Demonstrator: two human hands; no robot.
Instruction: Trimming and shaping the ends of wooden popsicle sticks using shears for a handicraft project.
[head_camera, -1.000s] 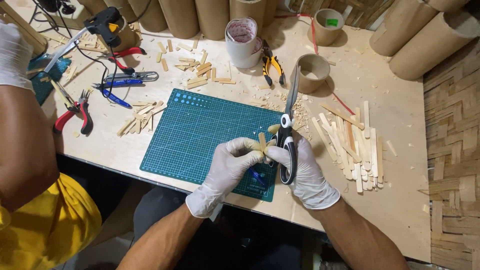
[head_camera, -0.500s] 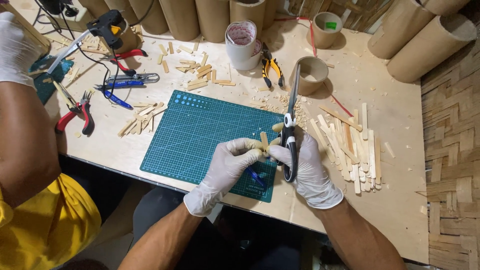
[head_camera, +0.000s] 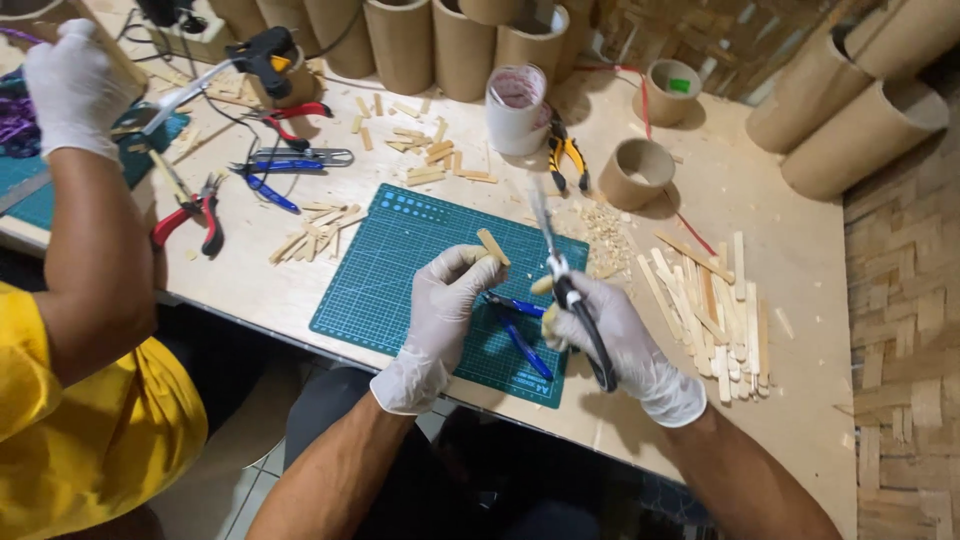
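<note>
wooden stick (head_camera: 493, 246) | left hand (head_camera: 440, 305) pinches it | right hand (head_camera: 610, 335) grips scissors (head_camera: 560, 275) | green mat (head_camera: 400, 270)

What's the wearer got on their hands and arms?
Both the left hand and right hand wear thin, whitish disposable gloves, wrinkled and ending at the wrist. Forearms are bare: no sleeves, watch or bands visible.

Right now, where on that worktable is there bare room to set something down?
Bare patches: the left half of the green cutting mat, and the tabletop between the stick pile and the big cardboard tubes. It is crowded around the pliers and scattered stick bits.
</note>
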